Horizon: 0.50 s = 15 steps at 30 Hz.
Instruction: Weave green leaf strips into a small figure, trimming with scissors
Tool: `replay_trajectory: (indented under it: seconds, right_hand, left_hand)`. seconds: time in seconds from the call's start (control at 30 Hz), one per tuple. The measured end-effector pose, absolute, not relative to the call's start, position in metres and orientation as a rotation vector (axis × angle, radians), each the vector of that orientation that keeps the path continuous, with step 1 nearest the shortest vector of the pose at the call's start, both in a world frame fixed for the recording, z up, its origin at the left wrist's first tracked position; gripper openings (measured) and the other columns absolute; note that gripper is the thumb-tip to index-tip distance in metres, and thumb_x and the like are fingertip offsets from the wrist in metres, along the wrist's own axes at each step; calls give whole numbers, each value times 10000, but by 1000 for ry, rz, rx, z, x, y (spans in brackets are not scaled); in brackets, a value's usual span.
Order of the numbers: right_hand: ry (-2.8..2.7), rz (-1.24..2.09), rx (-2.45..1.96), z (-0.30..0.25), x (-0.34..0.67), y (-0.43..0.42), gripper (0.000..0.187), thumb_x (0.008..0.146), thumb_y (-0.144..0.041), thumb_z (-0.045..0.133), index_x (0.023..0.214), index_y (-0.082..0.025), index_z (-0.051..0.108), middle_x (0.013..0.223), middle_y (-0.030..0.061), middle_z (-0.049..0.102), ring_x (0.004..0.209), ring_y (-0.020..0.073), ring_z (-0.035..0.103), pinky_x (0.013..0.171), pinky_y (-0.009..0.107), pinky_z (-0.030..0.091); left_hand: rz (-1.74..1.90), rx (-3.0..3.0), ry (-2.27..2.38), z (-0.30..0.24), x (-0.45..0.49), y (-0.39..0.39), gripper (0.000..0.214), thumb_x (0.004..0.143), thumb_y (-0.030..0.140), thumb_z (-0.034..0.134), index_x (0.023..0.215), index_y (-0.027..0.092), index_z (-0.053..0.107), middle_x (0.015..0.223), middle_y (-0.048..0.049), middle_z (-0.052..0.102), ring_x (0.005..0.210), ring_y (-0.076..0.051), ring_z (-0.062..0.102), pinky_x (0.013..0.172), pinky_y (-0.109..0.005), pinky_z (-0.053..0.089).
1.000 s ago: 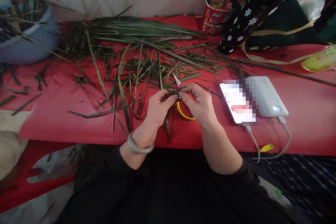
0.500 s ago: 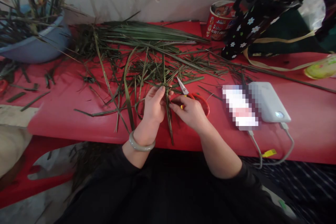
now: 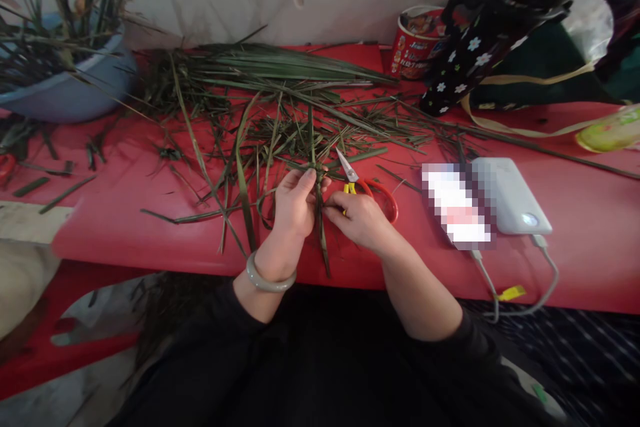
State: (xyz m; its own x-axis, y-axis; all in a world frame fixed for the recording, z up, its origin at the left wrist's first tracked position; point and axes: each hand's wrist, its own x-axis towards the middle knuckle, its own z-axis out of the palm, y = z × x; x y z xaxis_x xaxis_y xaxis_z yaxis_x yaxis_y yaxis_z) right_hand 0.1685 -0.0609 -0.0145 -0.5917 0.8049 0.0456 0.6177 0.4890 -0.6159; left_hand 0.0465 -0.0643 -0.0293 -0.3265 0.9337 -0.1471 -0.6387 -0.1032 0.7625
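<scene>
My left hand (image 3: 296, 200) is closed around a small piece of woven green leaf strips (image 3: 319, 173), thumb on top near the knot where the strips cross. From the knot, strips stick out away from me, to the side and down toward the table's front edge. Just right of it, my right hand (image 3: 357, 217) pinches thumb and forefinger together at a thin strip end; the fingertips hide most of it. Beyond my right hand lie scissors (image 3: 353, 177) with red and yellow handles, blades pointing away from me, partly covered by the hand.
A heap of long leaves (image 3: 280, 63) and cuttings spreads across the red table (image 3: 150, 240). At the back stand a blue basin (image 3: 100, 83) of stalks, a red paper tub (image 3: 417, 47) and a black flowered bottle (image 3: 480, 47). On the right, a phone (image 3: 456, 205) lies beside a white power bank (image 3: 515, 197).
My right hand has shifted very slightly down, showing more of the scissors' yellow handle part. My left hand keeps its hold on the woven leaf strips.
</scene>
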Motion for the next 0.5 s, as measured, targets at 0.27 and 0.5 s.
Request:
replay_trajectory:
  seconds: [0.27,0.5]
  right_hand:
    - [-2367,796,-1200,-16,169,-61,149,806,-261,454,804,-197,588,709,4,618,617,117,534,561,224,346]
    - [-2135,792,-1297,-20,164,-64,199,771,-339,505,882,-206,602,690,-5,634,569,119,552,542,226,381]
  left_hand:
    - [1666,483,871,-30,45,-62,198,603,260,694,675,169,533,647,28,611,645,-114,619,611,-239,486]
    - [1668,486,825,-30,47,-63,187,617,255,688,706,182,540,688,28,626,733,-129,630,723,-284,489]
